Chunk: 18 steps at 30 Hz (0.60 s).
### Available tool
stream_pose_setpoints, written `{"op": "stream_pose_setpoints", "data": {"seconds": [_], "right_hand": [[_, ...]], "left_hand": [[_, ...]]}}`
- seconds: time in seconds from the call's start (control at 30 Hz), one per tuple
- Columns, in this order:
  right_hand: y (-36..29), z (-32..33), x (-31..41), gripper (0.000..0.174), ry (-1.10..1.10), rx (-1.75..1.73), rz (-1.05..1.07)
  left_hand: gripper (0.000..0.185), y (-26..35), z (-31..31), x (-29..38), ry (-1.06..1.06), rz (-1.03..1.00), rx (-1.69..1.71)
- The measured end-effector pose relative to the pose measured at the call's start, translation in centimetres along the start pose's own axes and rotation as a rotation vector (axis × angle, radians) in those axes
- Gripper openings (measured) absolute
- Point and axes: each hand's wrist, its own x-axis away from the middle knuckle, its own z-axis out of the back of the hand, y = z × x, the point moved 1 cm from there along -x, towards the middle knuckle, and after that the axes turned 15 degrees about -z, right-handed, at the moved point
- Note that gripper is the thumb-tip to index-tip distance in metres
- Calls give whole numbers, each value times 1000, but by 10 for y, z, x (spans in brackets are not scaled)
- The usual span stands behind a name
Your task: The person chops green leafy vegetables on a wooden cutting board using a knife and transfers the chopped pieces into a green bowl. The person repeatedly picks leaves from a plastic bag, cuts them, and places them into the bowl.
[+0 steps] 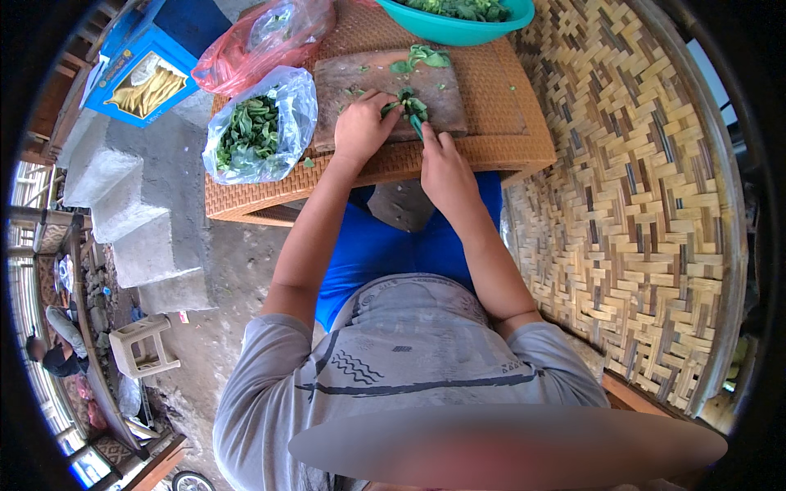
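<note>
On a worn wooden chopping board (451, 101), my left hand (365, 126) pinches a small bunch of leafy greens (414, 105) near the middle. My right hand (447, 166) grips what looks like a green-handled knife (417, 126), its tip in among the leaves. Most of its blade is hidden. A loose leafy sprig (430, 56) lies at the board's far edge, and small leaf scraps are scattered over the wood. Left of the board, a clear plastic bag (298, 116) stands open with picked green leaves (249, 132) inside.
The brown woven-pattern table (497, 98) carries a teal basin (454, 27) of greens and a red plastic bag (245, 52). Beyond its left side are a blue carton (138, 80) and concrete steps (135, 202). A woven bamboo wall (620, 202) borders the right. A person (64, 350) sits far left, near a plastic stool (144, 347).
</note>
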Motion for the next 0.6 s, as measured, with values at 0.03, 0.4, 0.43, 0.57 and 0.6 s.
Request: {"op": "stream_pose_setpoints", "data": {"seconds": [0.03,0.4,0.43,0.57,0.6], "right_hand": [[0,1,0,55,2,2,1],[8,21,0,48,-5,-127,-36],[10,24,0,46,17,-151,-44],[18,33,-9,47,148,-349,66],[19,31,-16,47,188,-418,68]], "left_hand": [[24,-1,0,0,5,-18,29],[30,-26,3,3,156,211,313],[29,-28,2,3,174,225,342],[28,-31,1,3,235,212,413],[28,-31,1,3,230,219,418]]}}
